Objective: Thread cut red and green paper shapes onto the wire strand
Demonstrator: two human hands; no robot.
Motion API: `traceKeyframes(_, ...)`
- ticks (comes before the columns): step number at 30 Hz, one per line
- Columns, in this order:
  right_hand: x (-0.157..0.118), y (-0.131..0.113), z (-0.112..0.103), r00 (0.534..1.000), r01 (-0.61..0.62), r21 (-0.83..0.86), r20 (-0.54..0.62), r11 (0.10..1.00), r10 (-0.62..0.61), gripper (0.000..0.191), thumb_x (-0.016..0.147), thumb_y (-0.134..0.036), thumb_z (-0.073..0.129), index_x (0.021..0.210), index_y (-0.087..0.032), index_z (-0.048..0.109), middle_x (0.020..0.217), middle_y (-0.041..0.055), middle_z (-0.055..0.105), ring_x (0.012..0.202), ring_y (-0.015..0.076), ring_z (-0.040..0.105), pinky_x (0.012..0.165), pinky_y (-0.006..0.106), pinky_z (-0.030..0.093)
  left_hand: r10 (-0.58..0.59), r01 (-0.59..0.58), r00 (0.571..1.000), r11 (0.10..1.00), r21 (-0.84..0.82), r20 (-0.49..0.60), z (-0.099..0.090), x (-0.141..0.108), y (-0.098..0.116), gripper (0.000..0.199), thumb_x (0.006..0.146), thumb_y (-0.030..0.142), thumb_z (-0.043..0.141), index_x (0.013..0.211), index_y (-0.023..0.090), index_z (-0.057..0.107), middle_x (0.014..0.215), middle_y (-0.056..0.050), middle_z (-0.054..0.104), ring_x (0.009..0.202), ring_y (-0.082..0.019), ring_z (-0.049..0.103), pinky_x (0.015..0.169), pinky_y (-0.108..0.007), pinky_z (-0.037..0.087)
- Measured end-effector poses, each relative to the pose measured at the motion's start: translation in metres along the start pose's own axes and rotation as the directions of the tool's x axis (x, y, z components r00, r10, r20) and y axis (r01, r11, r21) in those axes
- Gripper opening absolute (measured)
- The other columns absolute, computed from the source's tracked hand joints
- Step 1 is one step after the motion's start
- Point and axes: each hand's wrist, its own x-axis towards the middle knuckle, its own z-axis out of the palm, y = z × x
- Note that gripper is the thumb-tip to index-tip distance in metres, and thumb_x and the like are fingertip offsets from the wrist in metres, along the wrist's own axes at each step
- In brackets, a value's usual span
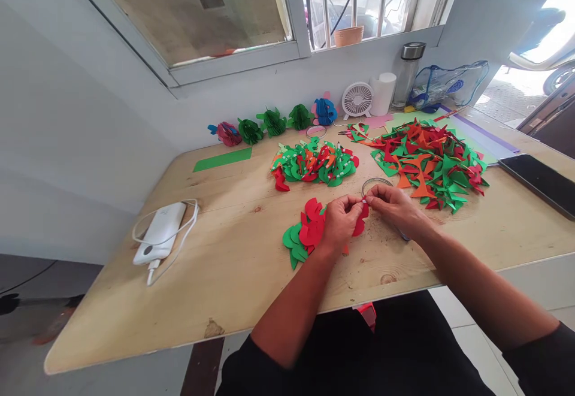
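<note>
My left hand pinches a red paper cut-out with rounded edges, which hangs partly behind the fingers. At its top edge, my right hand meets the left, thumb and forefinger closed at a small pale spot on the paper. Whether that spot is tape I cannot tell. A ring-shaped object, like a roll of tape, lies behind the right fingers and is partly covered. Under and beside my left hand are loose red cut-outs and green cut-outs.
Behind lie a heap of green and red cut-outs and a larger pile of paper scraps. Folded paper figures, a small fan and a glass bottle line the wall. A power bank sits left, a phone right.
</note>
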Motion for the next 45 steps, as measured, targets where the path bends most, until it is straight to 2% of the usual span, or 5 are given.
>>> traceKeyframes(16,-0.001,-0.001,0.000,0.996,0.045,-0.126,-0.064,0.991,-0.053,0.018,0.076,-0.033,0.056,0.067,-0.018,0.055,0.059,-0.0023,0.048,0.055,0.0106,0.038,0.050,0.026,0.028,0.005,-0.005,1.000,1.000,-0.013,-0.010,0.001,-0.001,0.002,0.011,0.072,0.025,0.060,0.072,0.015,0.066,0.072,-0.003,0.066,0.057,-0.009,0.054,0.057,-0.023,0.042)
traceKeyframes(26,-0.002,0.001,-0.001,0.999,0.037,-0.107,-0.032,0.994,-0.041,0.028,0.084,-0.040,0.047,0.064,-0.019,0.047,0.058,-0.0043,0.034,0.054,0.0103,0.031,0.047,0.024,0.025,0.005,-0.005,1.000,1.000,0.011,0.009,0.001,-0.003,0.006,0.012,0.073,0.024,0.059,0.067,0.014,0.064,0.063,-0.002,0.062,0.055,-0.009,0.052,0.055,-0.021,0.040)
traceKeyframes(32,0.000,0.004,-0.001,0.995,0.087,-0.135,-0.040,0.987,-0.093,0.020,0.077,-0.035,0.057,0.069,-0.018,0.053,0.062,-0.0027,0.046,0.057,0.0107,0.040,0.051,0.025,0.030,-0.017,0.018,0.999,0.999,-0.030,0.027,0.001,-0.001,0.003,0.013,0.069,0.027,0.064,0.068,0.014,0.065,0.067,-0.003,0.064,0.057,-0.010,0.054,0.055,-0.022,0.040)
traceKeyframes(39,-0.005,-0.008,-0.002,0.988,0.036,-0.284,-0.134,0.958,-0.077,0.021,0.079,-0.035,0.054,0.065,-0.019,0.056,0.056,-0.0022,0.049,0.052,0.0108,0.038,0.049,0.026,0.029,-0.047,0.047,0.994,0.999,0.001,0.096,0.001,-0.004,0.007,0.017,0.071,0.030,0.066,0.064,0.014,0.064,0.058,-0.002,0.062,0.051,-0.008,0.052,0.051,-0.020,0.039)
traceKeyframes(45,-0.001,-0.005,-0.006,0.973,0.027,-0.257,-0.215,0.966,-0.084,0.029,0.083,-0.038,0.045,0.065,-0.019,0.056,0.058,-0.0006,0.051,0.057,0.0128,0.044,0.052,0.026,0.033,-0.044,0.045,0.998,0.999,-0.009,0.041,0.001,-0.002,0.005,0.020,0.072,0.035,0.066,0.067,0.016,0.062,0.056,-0.001,0.061,0.049,-0.009,0.055,0.049,-0.020,0.044)
